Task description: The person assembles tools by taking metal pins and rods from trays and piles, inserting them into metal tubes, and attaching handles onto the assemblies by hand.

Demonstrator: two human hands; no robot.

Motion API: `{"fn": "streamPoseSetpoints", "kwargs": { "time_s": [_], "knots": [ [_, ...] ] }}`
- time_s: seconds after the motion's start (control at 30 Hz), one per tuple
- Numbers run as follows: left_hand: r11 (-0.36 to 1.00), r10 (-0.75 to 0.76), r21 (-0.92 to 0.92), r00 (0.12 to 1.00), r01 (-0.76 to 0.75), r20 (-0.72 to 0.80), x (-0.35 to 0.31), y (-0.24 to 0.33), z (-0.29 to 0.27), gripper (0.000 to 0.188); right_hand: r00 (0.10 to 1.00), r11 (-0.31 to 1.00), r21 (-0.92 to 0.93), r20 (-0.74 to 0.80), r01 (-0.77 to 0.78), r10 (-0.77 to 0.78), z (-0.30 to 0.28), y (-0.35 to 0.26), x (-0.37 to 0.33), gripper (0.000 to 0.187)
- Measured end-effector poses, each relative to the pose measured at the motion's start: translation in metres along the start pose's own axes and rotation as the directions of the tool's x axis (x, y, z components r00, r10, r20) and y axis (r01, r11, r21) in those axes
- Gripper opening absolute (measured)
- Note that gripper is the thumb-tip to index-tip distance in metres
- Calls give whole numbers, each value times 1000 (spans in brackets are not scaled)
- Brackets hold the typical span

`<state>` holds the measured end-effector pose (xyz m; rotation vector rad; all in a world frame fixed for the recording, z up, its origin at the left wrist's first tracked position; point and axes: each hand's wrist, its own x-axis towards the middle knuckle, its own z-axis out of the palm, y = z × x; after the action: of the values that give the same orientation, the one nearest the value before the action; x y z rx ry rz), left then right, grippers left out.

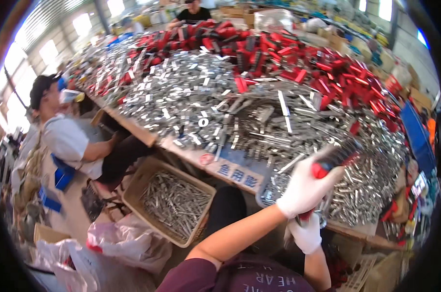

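My left hand (305, 187), in a white glove, is raised over the right part of the heaped table. Its fingers are closed round a blurred black-and-red piece (335, 158) with a ridged dark side. Just below its wrist, close to the table's front edge, is my right hand (306, 234), also gloved in white. Its fingers are curled, and a bit of red and grey shows beside them; what it grips is mostly hidden. Beyond both hands spread small silvery metal parts (356, 194) and longer metal strips (283, 109).
Red and black pieces (337, 78) are heaped at the back. A tan bin (128, 194) of metal strips stands left of my legs, near plastic bags (128, 238). A grey tray (264, 194) lies at the table edge. Another person (72, 138) sits at left; one more (194, 14) is behind.
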<state>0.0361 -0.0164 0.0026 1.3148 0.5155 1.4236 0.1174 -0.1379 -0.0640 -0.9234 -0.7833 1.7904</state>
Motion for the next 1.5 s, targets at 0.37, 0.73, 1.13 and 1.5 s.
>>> {"fn": "streamPoseSetpoints", "kwargs": {
  "time_s": [0.37,0.73,1.13,1.5],
  "knots": [
    [717,-453,-389,810,579,373,5,5,4,22,970,989,-144,-244,-23,-13,-15,-1,-2,13],
    [706,-400,-386,784,593,474,15,-20,-3,29,964,929,265,123,-260,235,-15,-5,-2,19],
    [-26,-185,996,979,-90,84,37,-117,-98,31,874,864,156,-183,479,-451,-75,1,41,61],
    [204,55,956,977,-211,204,31,-93,-108,14,872,836,273,-265,477,-411,-90,10,52,54]
  ]
}}
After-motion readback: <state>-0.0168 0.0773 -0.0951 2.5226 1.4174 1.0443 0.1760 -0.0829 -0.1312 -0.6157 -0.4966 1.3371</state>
